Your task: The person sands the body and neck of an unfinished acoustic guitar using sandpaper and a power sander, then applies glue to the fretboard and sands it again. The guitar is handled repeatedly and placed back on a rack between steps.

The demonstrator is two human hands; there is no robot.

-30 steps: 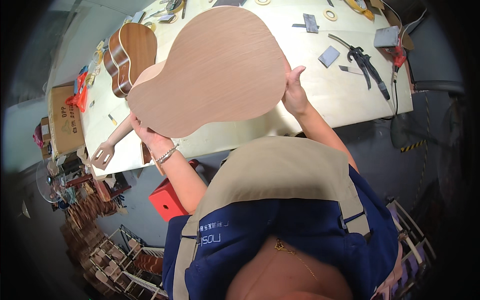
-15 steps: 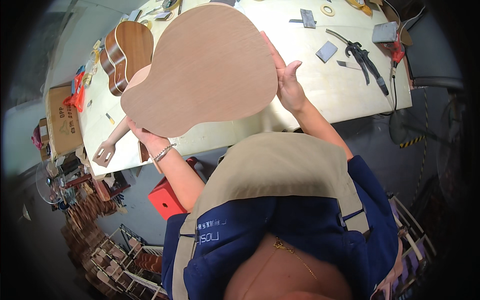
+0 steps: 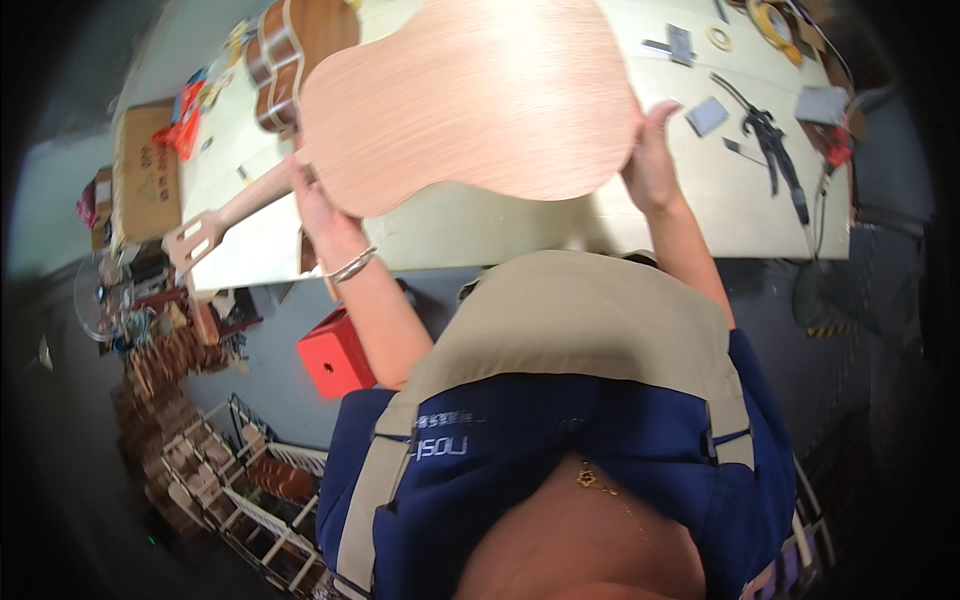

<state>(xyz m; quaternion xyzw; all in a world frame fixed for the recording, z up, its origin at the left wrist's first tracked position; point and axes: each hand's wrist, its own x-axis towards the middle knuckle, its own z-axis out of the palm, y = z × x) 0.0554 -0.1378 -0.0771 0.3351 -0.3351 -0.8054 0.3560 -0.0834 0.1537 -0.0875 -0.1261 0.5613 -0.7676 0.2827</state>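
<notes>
Head view: our L fingers (image 3: 298,178) & R fingers (image 3: 657,122) part-curled, cradling guitar body (image 3: 470,110) btwn them, some tips hidden; best support both edges evenly, tilt slowly.

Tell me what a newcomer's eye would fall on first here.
Most likely the big pale wooden guitar body, held at the picture's upper middle between the left hand and the right hand. Next, perhaps, the darker brown guitar body beyond it at upper left, on the table, and the bright red box-shaped object below the table's near edge, left of centre.
</notes>
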